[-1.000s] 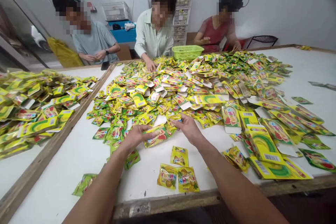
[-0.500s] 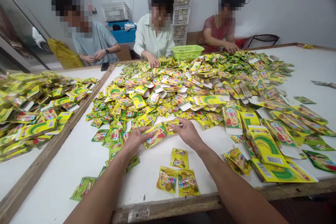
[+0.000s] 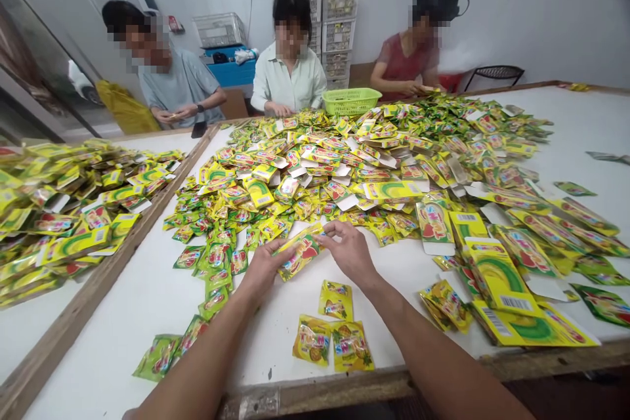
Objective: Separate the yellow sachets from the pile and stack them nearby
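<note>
My left hand [image 3: 263, 269] and my right hand [image 3: 347, 251] both pinch one small stack of yellow-green sachets [image 3: 300, 253] just above the white table [image 3: 123, 315]. The left fingers grip its lower end, the right fingers its upper end. Three yellow sachets [image 3: 335, 328] lie flat on the table below my hands. A large heap of sachets and flat yellow cartons [image 3: 354, 164] spreads right behind my hands.
Flat cartons [image 3: 497, 275] lie at the right near the wooden table edge [image 3: 344, 387]. A second table [image 3: 69, 210] at the left carries another heap. Three people sit at the far side, with a green basket [image 3: 350, 100] between two of them.
My right hand has come in from the heap's edge to the stack in my left hand, adding a sachet to it. The people opposite have drawn their hands back from the heap.
</note>
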Available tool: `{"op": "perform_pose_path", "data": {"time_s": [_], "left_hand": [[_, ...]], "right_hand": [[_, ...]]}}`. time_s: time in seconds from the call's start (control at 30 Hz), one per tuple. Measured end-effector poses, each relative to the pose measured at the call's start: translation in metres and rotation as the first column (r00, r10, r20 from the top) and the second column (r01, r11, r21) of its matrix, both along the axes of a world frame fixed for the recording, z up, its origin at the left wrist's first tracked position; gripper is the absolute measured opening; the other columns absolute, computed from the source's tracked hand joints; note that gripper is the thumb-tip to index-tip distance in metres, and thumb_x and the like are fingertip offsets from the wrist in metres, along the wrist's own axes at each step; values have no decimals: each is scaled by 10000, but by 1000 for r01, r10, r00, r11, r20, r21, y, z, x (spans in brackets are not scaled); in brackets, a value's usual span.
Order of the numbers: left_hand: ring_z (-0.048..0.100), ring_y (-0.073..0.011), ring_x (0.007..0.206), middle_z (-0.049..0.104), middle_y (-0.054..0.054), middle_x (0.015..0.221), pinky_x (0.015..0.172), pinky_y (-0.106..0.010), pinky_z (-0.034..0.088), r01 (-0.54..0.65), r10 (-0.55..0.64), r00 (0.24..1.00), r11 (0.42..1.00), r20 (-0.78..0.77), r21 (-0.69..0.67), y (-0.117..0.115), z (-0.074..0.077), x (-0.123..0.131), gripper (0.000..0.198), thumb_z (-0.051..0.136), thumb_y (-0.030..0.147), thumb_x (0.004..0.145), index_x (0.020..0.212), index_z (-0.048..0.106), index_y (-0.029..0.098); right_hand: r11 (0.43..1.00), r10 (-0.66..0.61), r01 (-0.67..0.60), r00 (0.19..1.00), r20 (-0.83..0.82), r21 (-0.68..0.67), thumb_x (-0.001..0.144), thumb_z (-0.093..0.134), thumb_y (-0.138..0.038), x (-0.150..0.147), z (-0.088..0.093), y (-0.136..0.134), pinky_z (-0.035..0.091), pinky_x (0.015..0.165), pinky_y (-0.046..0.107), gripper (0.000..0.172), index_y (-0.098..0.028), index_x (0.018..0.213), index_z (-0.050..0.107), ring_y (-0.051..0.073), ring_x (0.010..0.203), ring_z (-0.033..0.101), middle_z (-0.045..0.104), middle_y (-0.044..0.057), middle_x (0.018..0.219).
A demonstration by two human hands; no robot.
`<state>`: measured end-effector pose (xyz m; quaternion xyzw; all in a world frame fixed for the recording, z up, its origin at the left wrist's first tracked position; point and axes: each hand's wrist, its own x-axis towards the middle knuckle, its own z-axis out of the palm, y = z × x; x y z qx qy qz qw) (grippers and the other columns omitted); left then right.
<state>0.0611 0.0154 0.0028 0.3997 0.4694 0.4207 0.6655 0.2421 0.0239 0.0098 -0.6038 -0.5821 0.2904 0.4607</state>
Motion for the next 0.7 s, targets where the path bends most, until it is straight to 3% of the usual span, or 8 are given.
{"op": "perform_pose_path", "data": {"time_s": [0.13, 0.27, 0.37, 0.5, 0.6, 0.7], "left_hand": [[618, -138, 638, 705, -40, 738, 646, -238, 473, -18, 20, 998, 999, 65, -33, 0, 1, -3, 361, 788, 351, 598, 876, 684, 146], [615, -141, 654, 710, -35, 776, 657, -243, 464, -25, 24, 999, 999, 22, 31, 0, 0, -3, 356, 775, 361, 614, 889, 692, 151], [613, -144, 677, 709, -25, 777, 662, -236, 451, -21, 23, 1000, 997, -21, 70, 0, -2, -3, 334, 771, 361, 619, 875, 702, 157], [605, -137, 651, 700, -16, 725, 658, -239, 452, -59, 59, 998, 997, 11, 40, 0, -3, -4, 337, 777, 350, 611, 880, 704, 161], [599, -127, 653, 702, -26, 755, 669, -234, 448, -61, 60, 998, 996, 22, 65, 0, -2, -2, 312, 776, 337, 615, 857, 707, 152], [598, -124, 663, 705, -31, 788, 672, -231, 443, -37, 35, 999, 996, 19, 82, -1, -2, 0, 290, 767, 339, 626, 841, 710, 152]], "right_hand": [[1000, 24, -24, 1000, -1, 1, 703, 660, -375, -2, 3, -3, 409, 843, 373, 157, -222, 723, 688, 217, 892, 559, 643, 55, 865], [998, -18, 14, 998, 64, 61, 719, 659, -275, -6, 3, -4, 360, 906, 430, 83, -247, 737, 735, 258, 1014, 512, 655, 74, 858], [995, 99, -98, 992, 77, -20, 728, 627, -226, -7, 2, -5, 347, 926, 445, 125, -258, 759, 744, 247, 998, 539, 655, 64, 890], [945, 297, -305, 951, -82, -117, 788, 546, -316, -6, 7, -8, 329, 982, 418, 210, -262, 841, 742, 249, 1171, 462, 643, 55, 1067], [898, 413, -423, 906, -94, -120, 797, 541, -379, -7, 9, -11, 285, 1014, 450, 227, -265, 805, 737, 276, 1244, 388, 683, 31, 935], [890, 430, -435, 900, -67, -139, 759, 594, -388, -11, 7, -11, 322, 975, 458, 194, -253, 749, 733, 296, 1166, 455, 673, 28, 805]]}}
